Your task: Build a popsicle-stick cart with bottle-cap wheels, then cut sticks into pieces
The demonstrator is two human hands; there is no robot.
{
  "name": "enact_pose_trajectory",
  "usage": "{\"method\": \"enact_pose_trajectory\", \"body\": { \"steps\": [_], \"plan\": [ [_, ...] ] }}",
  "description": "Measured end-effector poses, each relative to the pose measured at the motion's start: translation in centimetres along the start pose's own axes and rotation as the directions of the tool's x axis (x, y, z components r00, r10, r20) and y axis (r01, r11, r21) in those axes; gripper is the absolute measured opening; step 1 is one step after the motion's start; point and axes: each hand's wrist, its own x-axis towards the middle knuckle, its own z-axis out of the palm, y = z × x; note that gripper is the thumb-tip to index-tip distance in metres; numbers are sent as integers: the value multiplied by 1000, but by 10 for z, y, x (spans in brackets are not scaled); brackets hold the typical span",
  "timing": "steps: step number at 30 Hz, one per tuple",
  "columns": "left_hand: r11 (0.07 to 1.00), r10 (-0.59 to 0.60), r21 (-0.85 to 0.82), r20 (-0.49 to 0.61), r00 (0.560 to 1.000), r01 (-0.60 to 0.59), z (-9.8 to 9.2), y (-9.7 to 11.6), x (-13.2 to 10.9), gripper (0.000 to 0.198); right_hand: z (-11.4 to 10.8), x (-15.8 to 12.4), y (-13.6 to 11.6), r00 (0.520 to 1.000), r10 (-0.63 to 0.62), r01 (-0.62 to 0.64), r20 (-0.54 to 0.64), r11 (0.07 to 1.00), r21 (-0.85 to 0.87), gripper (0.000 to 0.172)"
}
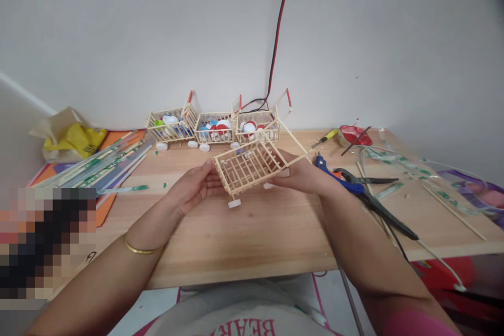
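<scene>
Between both hands, above the wooden table [252,241], a small shopping cart [252,168] made of thin wooden sticks is held tilted. Its white wheels show underneath and its basket is empty. My left hand [197,184] grips the cart's left end, fingers partly behind it. My right hand [299,170] holds the handle end, its fingertips mostly hidden by the sticks. Behind stand three similar carts with red handle bars: a left cart [173,122], a middle cart [214,128] and a right cart [258,126], each filled with coloured caps.
On the right lie a blue glue gun [350,185], black-handled pliers [388,215], a yellow utility knife [326,137] and a red-lined bowl [354,136]. Packaged sticks [106,165] and a yellow bag [76,139] are at left. A red-black cable [279,31] runs down the wall.
</scene>
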Motion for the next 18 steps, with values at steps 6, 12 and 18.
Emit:
{"method": "enact_pose_trajectory", "body": {
  "steps": [6,12,18],
  "plan": [
    [992,-25,124,-25,999,28,-3,1,1,47,-1,0,-2,989,129,-129,78,992,-5,52],
    [921,233,347,-124,965,-178,-16,3,5,45,-2,-1,-2,983,168,-168,80,986,-2,51],
    [724,448,483,213,868,-492,-21,4,1,110,-1,-1,2,981,185,-188,65,981,38,55]
  ]
}}
